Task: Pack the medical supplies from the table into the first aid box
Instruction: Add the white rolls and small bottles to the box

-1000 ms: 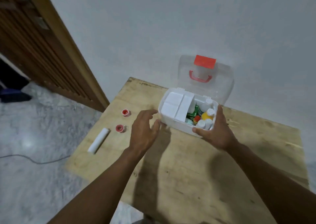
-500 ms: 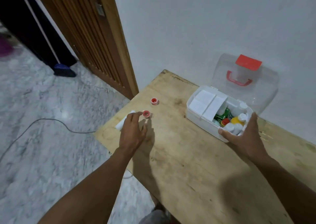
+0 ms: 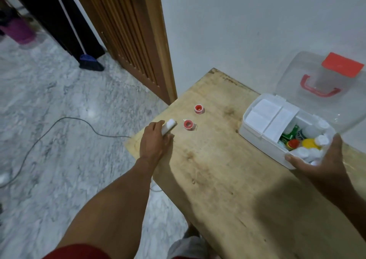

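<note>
A white first aid box [image 3: 257, 134] stands open on the wooden table [image 3: 227, 179], its clear lid [image 3: 309, 84] with red handle tilted back against the wall. Inside lie white trays, a green packet and several small bottles. My right hand [image 3: 320, 163] grips the box's near right corner. My left hand [image 3: 156, 142] is closed around a white roll [image 3: 169, 126] at the table's left edge; only the roll's top end shows. Two small red-and-white tape rolls, one [image 3: 188, 124] just right of my left hand and another [image 3: 198, 109] farther back, sit on the table.
A grey cable [image 3: 59, 126] runs over the marble floor left of the table. A slatted wooden door [image 3: 128, 31] stands behind the table's far left corner, with a broom head [image 3: 90, 63] beside it. The white wall is close behind the box.
My left hand left the box, reached left across the table past the red tape rolls, and closed on the white roll. My right hand stayed on the box. The view swung left.
</note>
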Demonstrator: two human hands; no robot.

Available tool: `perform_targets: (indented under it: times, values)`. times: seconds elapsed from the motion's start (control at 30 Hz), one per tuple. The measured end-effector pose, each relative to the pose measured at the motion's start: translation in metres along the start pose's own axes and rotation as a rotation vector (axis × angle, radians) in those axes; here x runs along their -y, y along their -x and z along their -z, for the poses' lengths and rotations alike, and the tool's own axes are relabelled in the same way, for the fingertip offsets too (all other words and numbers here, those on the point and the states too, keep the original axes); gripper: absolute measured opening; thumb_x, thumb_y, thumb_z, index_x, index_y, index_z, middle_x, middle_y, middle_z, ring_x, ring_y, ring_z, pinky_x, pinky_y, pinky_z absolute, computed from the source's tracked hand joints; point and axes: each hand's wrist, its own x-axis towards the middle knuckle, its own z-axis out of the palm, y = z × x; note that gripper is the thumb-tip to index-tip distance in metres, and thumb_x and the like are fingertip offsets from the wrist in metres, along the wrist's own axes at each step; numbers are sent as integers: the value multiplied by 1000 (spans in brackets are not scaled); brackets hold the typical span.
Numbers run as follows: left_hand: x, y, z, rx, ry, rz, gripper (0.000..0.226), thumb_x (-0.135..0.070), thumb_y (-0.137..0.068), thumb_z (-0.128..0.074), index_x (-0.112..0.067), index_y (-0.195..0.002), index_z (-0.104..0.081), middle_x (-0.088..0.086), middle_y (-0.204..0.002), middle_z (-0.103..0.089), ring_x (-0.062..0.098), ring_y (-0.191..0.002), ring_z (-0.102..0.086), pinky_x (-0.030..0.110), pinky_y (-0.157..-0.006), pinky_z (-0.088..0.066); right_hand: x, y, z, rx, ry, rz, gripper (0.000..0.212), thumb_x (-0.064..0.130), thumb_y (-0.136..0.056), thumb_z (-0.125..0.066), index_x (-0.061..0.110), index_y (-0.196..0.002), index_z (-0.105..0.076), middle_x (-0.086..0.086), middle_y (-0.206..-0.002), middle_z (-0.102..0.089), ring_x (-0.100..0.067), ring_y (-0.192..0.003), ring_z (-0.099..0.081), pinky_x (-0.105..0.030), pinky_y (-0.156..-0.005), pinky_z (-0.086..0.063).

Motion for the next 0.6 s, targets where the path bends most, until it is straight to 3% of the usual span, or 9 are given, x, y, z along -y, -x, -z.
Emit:
perform_targets:
  times: [0.07,0.17,0.3,0.4,0.53,0.6]
  values:
    - [1,-5,1,15,14,33,44,-26,-91,-70,-4,-128,-61,16,-118,-61,34,-109,-56,40,-87,-44,-1,-2,0,-8,-5,11,116,88,-28,-73,52,-126,-23,-4,-139,-42,-28,-128,-49,-54,-96,-51]
    - [3,-9,2,30,21,44,35,-25,-93,-66,-4,-121,-65,16,-111,-63,34,-101,-58,37,-81,-42,-7,-4,2,-1,-27,38,115,79,-35,-82,44,-131,-29,-1,-136,-45,-26,-125,-53,-53,-94,-54]
    - [-4,-3,5,-14,37,18,31,-23,-93,-66,-3,-117,-67,15,-107,-64,32,-96,-59,36,-78,-43,-5,-2,2,-24,-22,61,97,41,-53,-92,50,-126,-29,3,-131,-45,-21,-123,-52,-51,-95,-54]
    - [-25,5,8,-141,88,-39,28,-20,-91,-70,-4,-114,-69,12,-101,-68,29,-92,-62,33,-76,-44,-9,-1,-1,-19,-12,50,99,21,-63,-91,35,-136,-27,2,-134,-42,-18,-124,-48,-52,-100,-50]
    - [-80,5,16,-193,265,-108,24,-23,-85,-75,-15,-108,-72,-3,-98,-68,15,-90,-58,23,-75,-40,-13,-2,-1,-24,10,21,106,36,-60,-93,37,-139,-23,3,-138,-43,-19,-124,-51,-56,-99,-50]
    - [-110,3,16,-180,315,-180,27,-23,-82,-76,-17,-108,-72,-3,-101,-67,10,-91,-55,13,-76,-37,-13,-1,1,-38,7,23,109,41,-56,-93,37,-140,-24,4,-138,-45,-21,-124,-53,-55,-100,-49]
